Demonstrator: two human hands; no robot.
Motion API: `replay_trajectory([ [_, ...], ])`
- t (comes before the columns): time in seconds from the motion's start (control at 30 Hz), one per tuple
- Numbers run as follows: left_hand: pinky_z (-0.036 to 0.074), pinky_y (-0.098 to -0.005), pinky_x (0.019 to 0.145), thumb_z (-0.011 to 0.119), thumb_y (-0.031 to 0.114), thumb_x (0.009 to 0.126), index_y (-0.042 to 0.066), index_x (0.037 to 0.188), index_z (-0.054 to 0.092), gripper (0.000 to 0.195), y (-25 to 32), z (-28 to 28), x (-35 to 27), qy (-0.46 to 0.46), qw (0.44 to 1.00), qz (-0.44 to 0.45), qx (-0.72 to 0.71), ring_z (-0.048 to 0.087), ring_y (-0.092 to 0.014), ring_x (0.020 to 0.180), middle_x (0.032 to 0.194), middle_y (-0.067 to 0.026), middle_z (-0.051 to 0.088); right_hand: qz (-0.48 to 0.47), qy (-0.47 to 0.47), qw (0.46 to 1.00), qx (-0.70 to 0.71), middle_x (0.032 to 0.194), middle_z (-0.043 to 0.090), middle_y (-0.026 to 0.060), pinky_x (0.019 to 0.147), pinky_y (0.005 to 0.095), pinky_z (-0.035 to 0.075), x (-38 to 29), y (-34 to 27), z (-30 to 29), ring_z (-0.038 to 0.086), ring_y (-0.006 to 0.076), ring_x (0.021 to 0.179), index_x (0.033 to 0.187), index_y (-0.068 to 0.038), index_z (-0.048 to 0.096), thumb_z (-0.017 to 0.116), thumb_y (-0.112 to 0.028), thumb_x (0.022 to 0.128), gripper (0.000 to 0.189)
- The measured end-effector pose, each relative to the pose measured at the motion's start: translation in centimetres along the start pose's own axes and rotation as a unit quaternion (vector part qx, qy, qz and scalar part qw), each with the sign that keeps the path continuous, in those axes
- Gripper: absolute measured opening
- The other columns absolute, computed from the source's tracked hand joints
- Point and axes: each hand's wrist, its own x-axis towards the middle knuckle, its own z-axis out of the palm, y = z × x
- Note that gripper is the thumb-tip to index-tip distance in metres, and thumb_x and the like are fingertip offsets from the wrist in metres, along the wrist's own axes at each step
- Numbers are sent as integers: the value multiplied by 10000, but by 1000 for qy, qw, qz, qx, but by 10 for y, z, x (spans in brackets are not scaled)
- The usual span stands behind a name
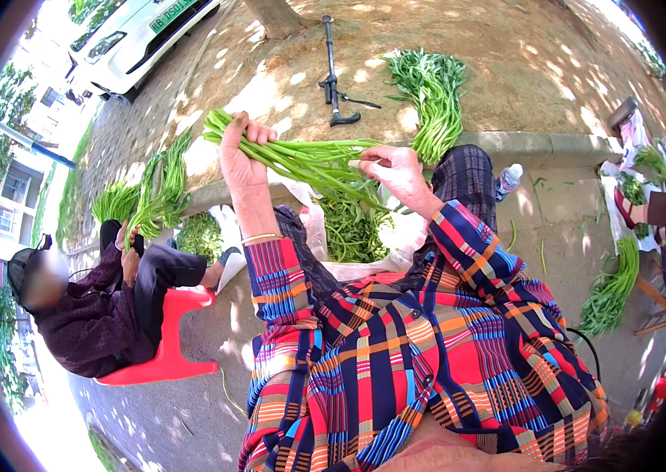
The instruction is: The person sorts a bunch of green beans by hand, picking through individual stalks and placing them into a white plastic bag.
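My left hand (244, 150) is closed around the thick ends of a bunch of long green leafy-vegetable stems (303, 156), held up in front of me. At the other end of the bunch is my right hand (395, 171), thumb and forefinger pinched together at the stems; whether a stem is between them I cannot tell. Below both hands, a plastic bag (315, 230) lies spread between my knees with loose green leaves (353, 233) in it. A larger pile of the same greens (430, 103) rests on the ground and kerb beyond my right knee.
A black walking stick (332, 71) lies on the dirt beyond the kerb (528, 144). A plastic bottle (509, 180) stands by my right knee. At left, a person on a red plastic stool (176, 336) holds greens (147, 218). Another person sits at far right near more greens (613, 289).
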Motion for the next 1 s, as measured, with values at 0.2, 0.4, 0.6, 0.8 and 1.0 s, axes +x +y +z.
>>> replay_trajectory([
  [0.2,382,-330,559,644,104,757,83,792,541,110,-2,4,-1,2,1000,-5,5,394,-133,541,583,-5,394,52,-34,998,32,593,587,72,471,238,441,2,-20,7,563,103,495,813,42,618,581,-95,765,150],
  [0.4,377,-324,561,639,99,761,84,792,541,104,1,1,1,-11,1000,-5,-3,390,-133,541,586,-4,398,41,-41,998,22,580,568,67,454,236,420,2,-23,7,537,95,486,775,41,611,548,-70,761,129],
  [0.6,371,-321,557,640,90,749,80,795,541,110,1,4,-1,3,1000,-10,7,386,-133,539,586,-6,398,161,-33,974,154,579,569,66,420,244,427,2,-24,6,536,111,454,717,32,598,542,-74,752,125],
  [0.8,357,-327,595,632,126,777,73,770,543,103,7,1,-1,-5,1000,2,21,381,-134,550,561,3,381,197,5,955,224,597,579,73,430,239,434,-6,-10,-3,556,122,468,676,25,586,523,-49,740,116],
  [1.0,379,-322,544,644,85,746,77,782,538,112,3,4,0,-5,1000,1,10,404,-143,521,565,-12,402,48,-7,997,59,612,612,57,512,212,452,-6,2,4,592,102,555,779,29,633,596,-90,733,132],
])
